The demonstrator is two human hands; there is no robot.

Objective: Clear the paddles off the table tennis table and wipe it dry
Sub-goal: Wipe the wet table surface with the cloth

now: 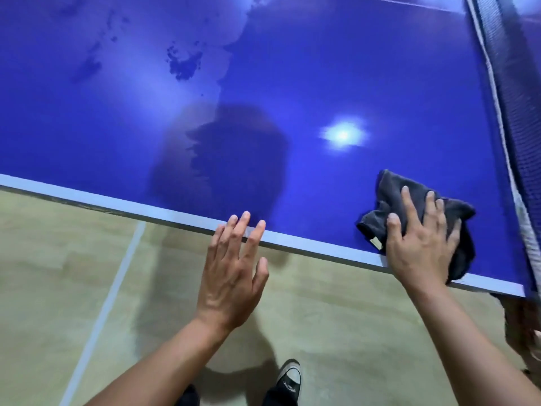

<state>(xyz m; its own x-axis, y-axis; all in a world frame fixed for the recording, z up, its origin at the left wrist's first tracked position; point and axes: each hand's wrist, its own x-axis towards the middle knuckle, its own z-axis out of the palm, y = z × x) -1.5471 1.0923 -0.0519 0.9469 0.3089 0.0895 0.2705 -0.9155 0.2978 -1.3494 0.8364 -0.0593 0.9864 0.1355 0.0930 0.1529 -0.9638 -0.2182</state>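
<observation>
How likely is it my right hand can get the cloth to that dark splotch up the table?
Probably yes, with a lean. The right hand presses the cloth on the table; nothing lies between it and the splotch; the net is off to its right.

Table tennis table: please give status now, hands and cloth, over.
Right hand presses dark grey cloth flat beside the net. Left hand open, fingertips at table edge. Wet patches on far side. No paddles in view.
</observation>
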